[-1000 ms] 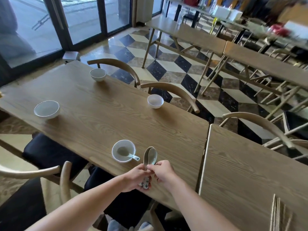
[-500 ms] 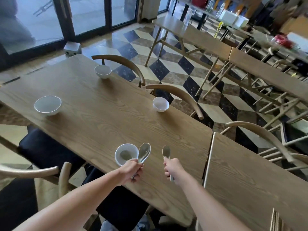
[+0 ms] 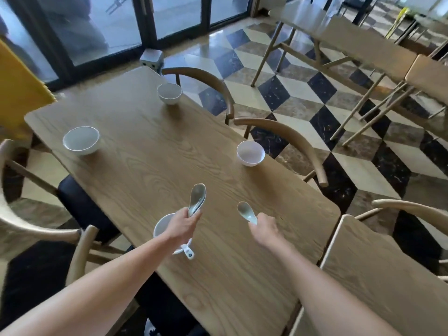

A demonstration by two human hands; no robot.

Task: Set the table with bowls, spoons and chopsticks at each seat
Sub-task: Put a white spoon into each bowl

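Observation:
Several white bowls stand on the wooden table (image 3: 150, 166): a far bowl (image 3: 169, 93), a left bowl (image 3: 81, 140), a right bowl (image 3: 250, 153) and a near bowl (image 3: 161, 226) partly hidden under my left hand. A spoon handle (image 3: 188, 253) sticks out of the near bowl. My left hand (image 3: 183, 225) grips stacked ceramic spoons (image 3: 197, 198) by the handles, above the near bowl. My right hand (image 3: 265, 232) holds a single spoon (image 3: 246, 212) over the table, a little short of the right bowl.
Curved wooden chairs stand along the right side (image 3: 288, 134) (image 3: 206, 76) and the left side (image 3: 41, 229). A second table (image 3: 388, 275) abuts at the right. More tables and chairs fill the far right. A checkered floor and glass doors lie beyond.
My hands parted: the spoons that were held together are now split, a stack in the left hand and one in the right. Both hands moved forward over the table, and my view shifted forward.

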